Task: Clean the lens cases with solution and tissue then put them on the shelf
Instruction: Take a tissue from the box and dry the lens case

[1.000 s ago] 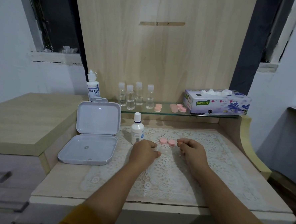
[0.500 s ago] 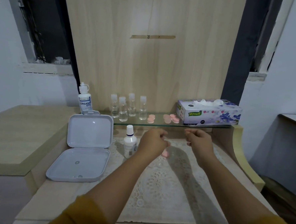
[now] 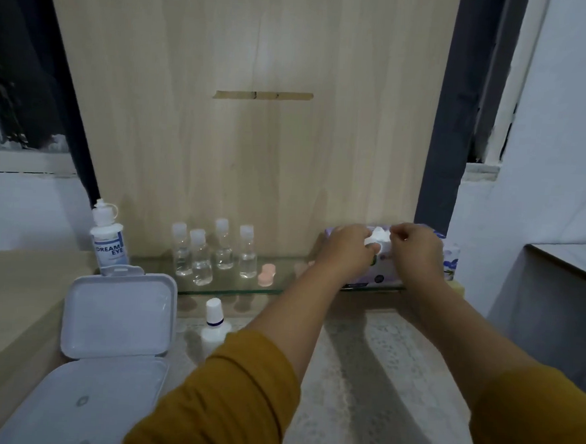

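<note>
Both hands are at the tissue box [image 3: 450,262] at the right end of the glass shelf [image 3: 232,288]. The left hand [image 3: 346,251] has its grip closed on the white tissue [image 3: 377,234] sticking out of the top. The right hand [image 3: 416,251] is curled, fingertips pinched beside the tissue; whether it holds any I cannot tell. A pink lens case [image 3: 267,275] lies on the shelf near its front edge, just right of four small clear bottles [image 3: 214,251].

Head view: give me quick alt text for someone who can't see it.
Both hands reach the tissue box on the glass shelf; the left hand pinches the white tissue, the right hand beside it. Left along the shelf stand a pink lens case, four clear bottles and a solution bottle.
</note>
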The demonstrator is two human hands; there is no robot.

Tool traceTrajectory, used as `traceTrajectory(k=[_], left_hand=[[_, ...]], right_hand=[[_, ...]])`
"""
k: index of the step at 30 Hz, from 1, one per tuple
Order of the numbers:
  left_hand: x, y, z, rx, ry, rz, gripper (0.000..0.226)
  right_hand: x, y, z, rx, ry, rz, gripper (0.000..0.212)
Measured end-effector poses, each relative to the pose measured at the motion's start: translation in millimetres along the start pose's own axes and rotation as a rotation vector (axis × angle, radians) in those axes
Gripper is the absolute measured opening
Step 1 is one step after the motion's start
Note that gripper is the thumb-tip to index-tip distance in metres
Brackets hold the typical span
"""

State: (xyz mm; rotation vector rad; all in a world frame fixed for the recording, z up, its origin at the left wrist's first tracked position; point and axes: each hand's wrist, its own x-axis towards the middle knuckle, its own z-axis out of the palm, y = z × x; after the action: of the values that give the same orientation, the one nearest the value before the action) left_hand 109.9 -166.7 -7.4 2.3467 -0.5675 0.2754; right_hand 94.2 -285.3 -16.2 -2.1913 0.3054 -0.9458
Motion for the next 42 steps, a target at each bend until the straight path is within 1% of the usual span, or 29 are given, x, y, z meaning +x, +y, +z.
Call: traceTrajectory(k=[2,4,7,8,10,13,16,18,20,22,23,25,26,27,30,31,33,35,36,38,40,42], left_hand=[[11.2,-4.7,7.3,0.130,-0.015,0.033,0.046],[18.3,-9.8,12.1,0.240,-0.021,0.039,0.048],[21.5,-14.4,16.0,0.225,-0.018,0.039,0.045],[21.3,-15.6,17.8,0.214,-0.009,0.042,0.043],[20.1,-16.0,19.5,0.202,0.013,0.050,0.043],[19.2,-14.6,19.4,0.179,0.024,0.043,0.046],[17.2,-15.2,18.8,0.082,0.046,0.036,0.052],[15.8,-15.3,18.4,0.004,0.067,0.015,0.056],[15.1,-14.6,18.3,-0.015,0.066,0.000,0.056],[15.7,-13.9,18.3,0.024,0.051,0.010,0.051],[16.2,-13.9,18.4,0.057,0.047,0.022,0.048],[18.0,-14.5,19.2,0.102,0.045,0.038,0.046],[18.9,-15.3,19.9,0.111,0.041,0.038,0.046],[19.5,-15.6,20.5,0.120,0.038,0.037,0.046],[21.7,-16.3,20.7,0.170,0.021,0.036,0.046],[22.3,-16.5,20.4,0.183,0.017,0.035,0.045],[21.9,-16.0,19.1,0.199,0.002,0.035,0.042],[20.4,-15.1,17.7,0.250,-0.026,0.060,0.042],[19.7,-14.7,16.9,0.295,-0.039,0.080,0.041],[19.2,-14.1,14.3,0.360,-0.057,0.097,0.042],[19.7,-13.3,11.0,0.361,-0.082,0.072,0.042],[20.7,-13.3,10.2,0.361,-0.102,0.060,0.044]], right_hand=[[16.2,3.9,7.4,-0.108,-0.013,-0.045,0.028],[30.2,3.6,14.1,-0.236,-0.070,-0.036,0.027],[43.2,-3.0,20.3,-0.417,-0.236,0.059,0.019],[45.9,-4.6,21.4,-0.445,-0.264,0.081,0.018],[50.3,-3.4,22.2,-0.415,-0.245,0.087,0.018],[57.9,4.4,19.7,-0.248,-0.204,0.096,0.022],[63.6,5.1,13.9,-0.011,-0.208,0.200,0.029],[63.5,3.0,9.4,0.109,-0.179,0.261,0.029],[60.0,3.8,6.7,0.156,-0.160,0.259,0.029],[54.9,6.9,4.9,0.202,-0.183,0.198,0.028],[52.1,7.9,4.0,0.214,-0.215,0.160,0.031],[48.4,10.6,2.2,0.189,-0.296,0.095,0.046],[47.0,11.4,2.0,0.160,-0.318,0.073,0.049],[45.4,10.9,1.5,0.131,-0.312,0.052,0.046],[42.9,8.3,0.7,0.087,-0.236,0.028,0.024],[43.1,7.8,0.3,0.096,-0.231,0.029,0.022],[41.3,4.7,-2.0,0.097,-0.298,0.023,0.019],[39.3,3.5,-1.6,-0.025,-0.393,-0.002,0.017],[39.0,4.4,0.1,-0.089,-0.404,-0.017,0.016],[37.8,5.4,3.2,-0.122,-0.349,-0.022,0.013],[37.5,4.1,3.9,-0.012,-0.252,0.034,0.011],[37.5,1.9,2.1,0.114,-0.138,0.084,0.019]])
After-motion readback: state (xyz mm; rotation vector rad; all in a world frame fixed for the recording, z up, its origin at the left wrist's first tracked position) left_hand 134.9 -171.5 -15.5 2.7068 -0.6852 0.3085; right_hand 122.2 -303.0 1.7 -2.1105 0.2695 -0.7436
